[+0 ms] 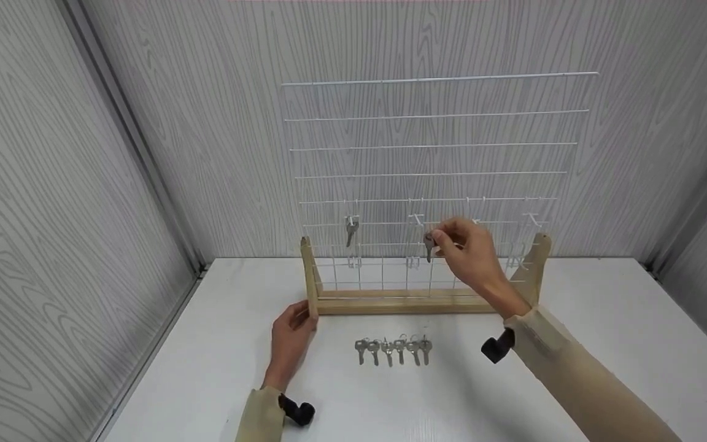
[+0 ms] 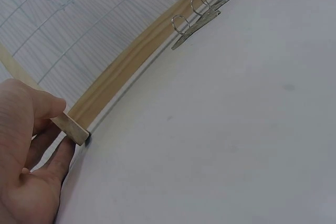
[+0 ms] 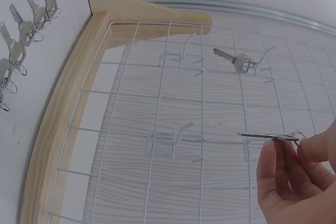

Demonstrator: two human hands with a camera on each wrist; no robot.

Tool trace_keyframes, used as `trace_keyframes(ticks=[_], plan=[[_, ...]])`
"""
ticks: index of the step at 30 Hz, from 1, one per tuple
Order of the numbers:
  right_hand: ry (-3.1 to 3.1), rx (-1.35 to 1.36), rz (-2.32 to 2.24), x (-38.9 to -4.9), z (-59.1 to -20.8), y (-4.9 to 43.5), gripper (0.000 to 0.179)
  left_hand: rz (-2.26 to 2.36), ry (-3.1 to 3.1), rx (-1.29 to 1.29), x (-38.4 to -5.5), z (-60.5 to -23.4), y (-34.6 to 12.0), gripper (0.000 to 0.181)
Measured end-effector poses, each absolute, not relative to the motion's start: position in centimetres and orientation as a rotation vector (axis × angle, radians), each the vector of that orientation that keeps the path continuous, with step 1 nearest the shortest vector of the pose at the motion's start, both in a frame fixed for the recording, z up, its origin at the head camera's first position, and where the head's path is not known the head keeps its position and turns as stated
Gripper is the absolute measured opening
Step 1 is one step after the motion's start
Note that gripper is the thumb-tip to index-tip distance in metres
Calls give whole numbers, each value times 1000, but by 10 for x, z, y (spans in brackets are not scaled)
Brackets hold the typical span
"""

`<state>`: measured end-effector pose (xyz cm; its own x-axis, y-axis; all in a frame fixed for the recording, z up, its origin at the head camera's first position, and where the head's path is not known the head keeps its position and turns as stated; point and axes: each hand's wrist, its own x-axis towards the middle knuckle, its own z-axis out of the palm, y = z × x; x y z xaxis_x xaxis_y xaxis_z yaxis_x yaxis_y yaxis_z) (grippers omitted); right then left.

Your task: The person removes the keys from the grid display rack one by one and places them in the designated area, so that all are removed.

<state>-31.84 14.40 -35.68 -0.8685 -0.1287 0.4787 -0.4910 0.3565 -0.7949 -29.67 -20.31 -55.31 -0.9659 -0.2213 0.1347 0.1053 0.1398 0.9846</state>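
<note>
Between thumb and fingertips my right hand (image 1: 473,258) pinches a silver key (image 1: 429,248) by its ring end, held in front of the white wire grid rack (image 1: 445,175). In the right wrist view that key (image 3: 265,136) lies edge-on, close to a hook that the hand partly hides. Another key (image 1: 351,229) hangs from the hook at the rack's left. My left hand (image 1: 290,339) grips the left end of the rack's wooden stand (image 1: 399,305); the left wrist view shows the thumb on one side of the wooden end piece (image 2: 72,128) and fingers on the other.
Several keys with rings (image 1: 388,351) lie in a row on the white table (image 1: 255,282) in front of the stand. More white hooks (image 1: 533,219) stick out from the grid, in an upper and a lower row. A grey wood-patterned wall (image 1: 218,123) stands behind.
</note>
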Motion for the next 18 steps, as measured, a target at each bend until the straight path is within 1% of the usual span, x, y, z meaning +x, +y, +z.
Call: trace_keyframes(ticks=[8, 18], plan=[[-2288, 602, 1507, -311, -359, 145, 15, -1906, -2176, 108, -298, -554, -203, 41], [-2220, 635, 1518, -312, -368, 148, 9, -1913, -2168, 103, -299, -556, -204, 40]])
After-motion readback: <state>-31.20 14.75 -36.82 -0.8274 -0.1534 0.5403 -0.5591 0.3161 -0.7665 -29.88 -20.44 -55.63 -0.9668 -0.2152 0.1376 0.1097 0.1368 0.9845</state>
